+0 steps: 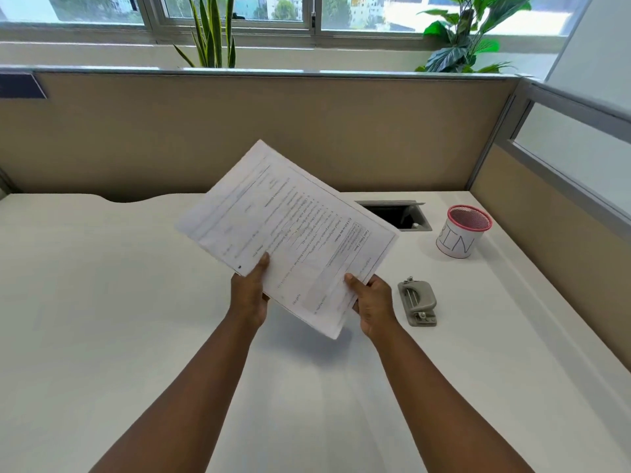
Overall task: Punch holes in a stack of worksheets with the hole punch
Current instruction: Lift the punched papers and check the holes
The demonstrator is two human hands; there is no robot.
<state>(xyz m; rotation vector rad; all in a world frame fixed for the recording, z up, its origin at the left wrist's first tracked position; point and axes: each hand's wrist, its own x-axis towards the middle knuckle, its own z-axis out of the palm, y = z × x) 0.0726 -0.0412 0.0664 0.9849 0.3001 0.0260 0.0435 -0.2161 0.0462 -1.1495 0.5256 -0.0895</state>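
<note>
Setting: a white desk [119,336] inside a cubicle, seen from a camera worn on the person's head, looking forward and down.
Worksheets: a stack of worksheets [283,230] is held up in the air above the middle of the desk, clear of its surface — tilted, with one corner pointing away toward the partition and another toward the viewer. The printed text on the top sheet runs at an angle and is too blurred to read.
Left hand: the left hand [249,295] grips the near left edge of the stack, thumb pressed on the top sheet, the other fingers curled underneath and mostly hidden.
Right hand: the right hand [374,302] grips the near right edge of the stack in the same way, thumb on top and fingers wrapped beneath the paper.
Arms: both bare forearms reach in from the bottom of the view.
Hole punch: a grey hole punch [417,301] rests on the desk just to the right of the right hand, untouched by either hand.
Cup: a white cup with a pink mesh rim [461,232] stands farther back on the right, with handwritten letters on its side.
Cable opening: a rectangular cable opening [396,215] sits in the desk — its near left part hidden behind the stack.
Background: a beige partition [170,131] backs the desk; behind it are green plants [457,42] and a window [239,11].
</note>
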